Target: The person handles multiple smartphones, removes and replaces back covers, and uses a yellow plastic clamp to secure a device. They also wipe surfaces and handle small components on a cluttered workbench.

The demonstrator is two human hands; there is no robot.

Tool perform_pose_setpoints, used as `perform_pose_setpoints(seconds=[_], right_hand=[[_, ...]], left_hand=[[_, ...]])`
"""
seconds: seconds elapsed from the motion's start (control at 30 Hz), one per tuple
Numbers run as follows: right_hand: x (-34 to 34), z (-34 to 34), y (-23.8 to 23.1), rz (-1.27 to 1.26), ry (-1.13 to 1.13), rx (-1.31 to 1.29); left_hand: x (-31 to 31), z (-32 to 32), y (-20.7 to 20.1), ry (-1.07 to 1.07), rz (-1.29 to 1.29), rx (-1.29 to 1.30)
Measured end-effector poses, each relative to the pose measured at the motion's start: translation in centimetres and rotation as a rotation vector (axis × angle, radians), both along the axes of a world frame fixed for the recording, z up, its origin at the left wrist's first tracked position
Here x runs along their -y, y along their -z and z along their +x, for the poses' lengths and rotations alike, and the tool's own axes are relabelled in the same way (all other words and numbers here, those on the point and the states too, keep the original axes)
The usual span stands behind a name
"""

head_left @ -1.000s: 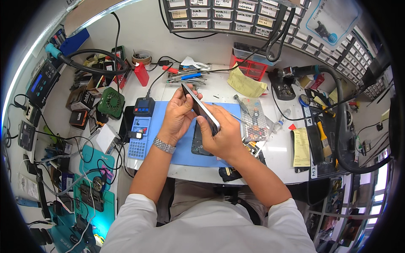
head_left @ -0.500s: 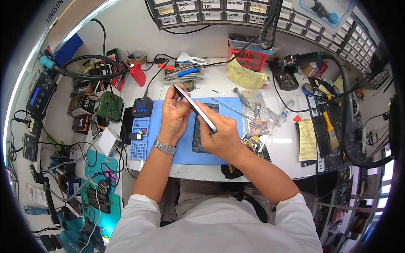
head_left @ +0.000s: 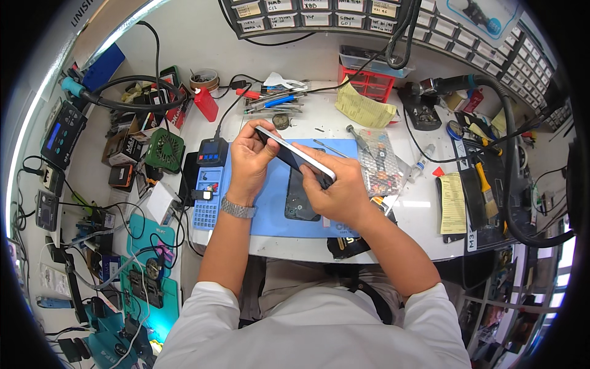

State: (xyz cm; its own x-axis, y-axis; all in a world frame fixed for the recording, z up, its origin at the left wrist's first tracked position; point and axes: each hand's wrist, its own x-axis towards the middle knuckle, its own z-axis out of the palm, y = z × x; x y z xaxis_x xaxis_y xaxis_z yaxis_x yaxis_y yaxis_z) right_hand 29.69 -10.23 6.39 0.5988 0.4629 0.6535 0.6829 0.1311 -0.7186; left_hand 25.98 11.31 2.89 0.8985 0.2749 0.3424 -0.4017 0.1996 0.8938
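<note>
A slim smartphone (head_left: 297, 153) with a pale silver edge is held tilted above the blue mat (head_left: 265, 216). My left hand (head_left: 251, 163) grips its upper left end, thumb against the side. Around the lower right end closes my right hand (head_left: 338, 187). Mostly edge-on, the phone shows little of its faces. Below it on the mat lies a dark phone-shaped panel (head_left: 300, 200), partly hidden by my right hand. A thin metal tool (head_left: 329, 147) rests at the mat's upper right edge.
Bubble wrap (head_left: 381, 157) and a syringe (head_left: 421, 161) lie to the right, near a brush (head_left: 485, 194). Pens and hand tools (head_left: 276, 101) are heaped behind. On the left stand a small blue-screened device (head_left: 212, 150) and a green fan (head_left: 165, 150). A thick black hose (head_left: 507, 178) curves at right.
The phone has turned slightly, its right end lower and further right, showing more of its pale edge. My right hand has shifted right with it. Both hands still hold the phone.
</note>
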Motion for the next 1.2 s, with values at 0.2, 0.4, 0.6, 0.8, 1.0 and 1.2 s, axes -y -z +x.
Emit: perform_pose_setpoints(seconds=[0.2,0.4,0.6,0.8,1.0,1.2], right_hand=[[-0.5,-0.4,0.8,-0.001,0.043,0.068],[-0.3,-0.4,0.9,0.002,0.042,0.093],[-0.2,-0.4,1.0,0.005,0.039,0.108],[-0.4,-0.3,1.0,0.016,0.048,0.120],[-0.2,-0.5,1.0,-0.010,0.054,0.105],[-0.5,0.3,0.2,0.028,0.034,0.089]], left_hand=[[0.6,0.1,0.8,-0.061,-0.041,0.039],[1.3,0.2,0.6,-0.051,-0.067,0.046],[1.5,0.3,0.9,-0.079,-0.101,0.065],[1.4,0.2,1.1,-0.087,-0.063,0.061],[1.5,0.2,1.2,-0.119,-0.029,0.053],[1.3,0.3,0.0,-0.108,0.056,0.064]])
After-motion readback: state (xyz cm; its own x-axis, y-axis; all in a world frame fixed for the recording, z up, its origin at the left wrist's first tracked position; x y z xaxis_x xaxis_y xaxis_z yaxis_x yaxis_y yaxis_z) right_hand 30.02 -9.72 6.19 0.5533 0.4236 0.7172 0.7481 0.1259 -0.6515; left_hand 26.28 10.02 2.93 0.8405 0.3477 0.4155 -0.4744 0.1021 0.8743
